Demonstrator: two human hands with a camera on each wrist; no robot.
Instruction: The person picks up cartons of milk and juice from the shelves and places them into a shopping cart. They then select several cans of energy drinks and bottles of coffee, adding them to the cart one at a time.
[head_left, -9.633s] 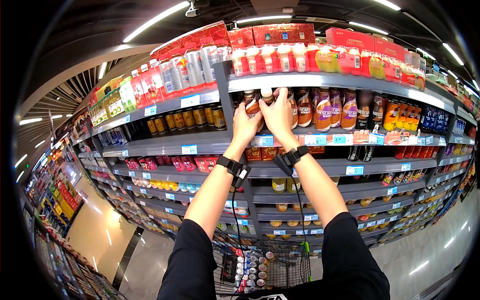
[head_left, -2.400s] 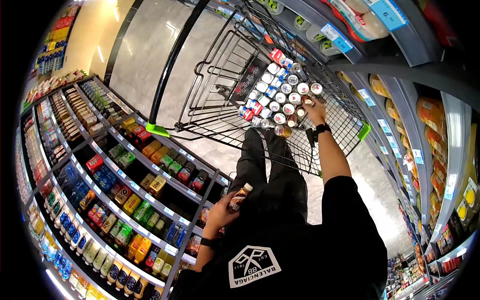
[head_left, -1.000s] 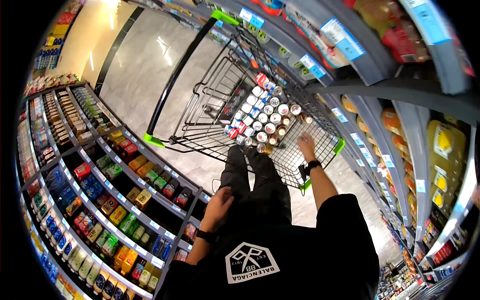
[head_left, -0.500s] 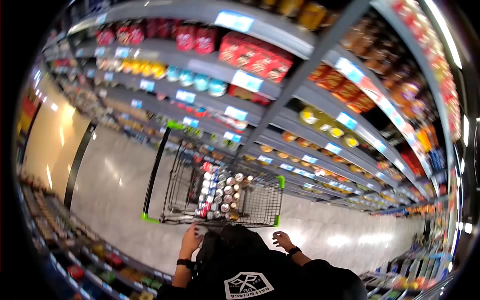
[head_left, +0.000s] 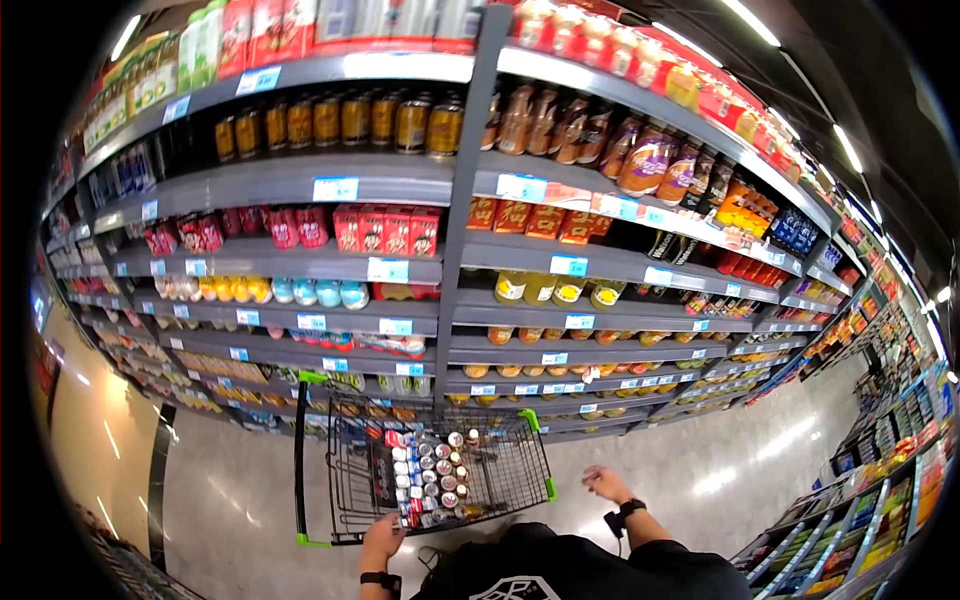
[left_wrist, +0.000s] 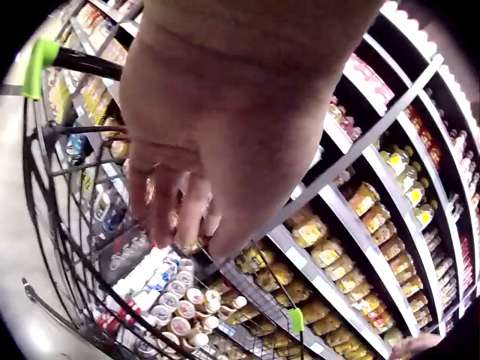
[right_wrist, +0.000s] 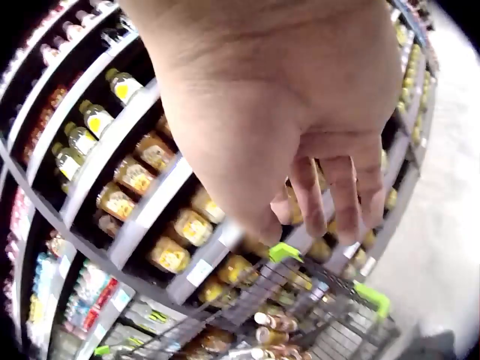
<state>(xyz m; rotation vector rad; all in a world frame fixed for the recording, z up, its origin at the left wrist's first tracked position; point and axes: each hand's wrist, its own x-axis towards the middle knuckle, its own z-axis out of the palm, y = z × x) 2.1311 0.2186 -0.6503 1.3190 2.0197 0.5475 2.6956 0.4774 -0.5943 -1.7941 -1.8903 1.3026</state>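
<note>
My left hand is empty, its fingers loose, close by the near side of a wire shopping cart. In the left wrist view that hand hangs in front of the cart's basket. To the right of the cart, my right hand is held out over the floor. Nothing lies in its loosely bent fingers in the right wrist view. Packed rows of cans and bottles stand in the cart, white and metallic tops up. Several brown coffee bottles stand at the edge of that group.
A long shelf unit runs behind the cart. On its upper levels stand Nescafé bottles and golden cans; jars fill lower ones. Another stocked shelf is at lower right. Grey floor extends left of the cart.
Earlier both hands were among shelf coffee bottles, then the left held one while the right reached into the cart. Both hands have since emptied and left the basket; the view has swung up.
</note>
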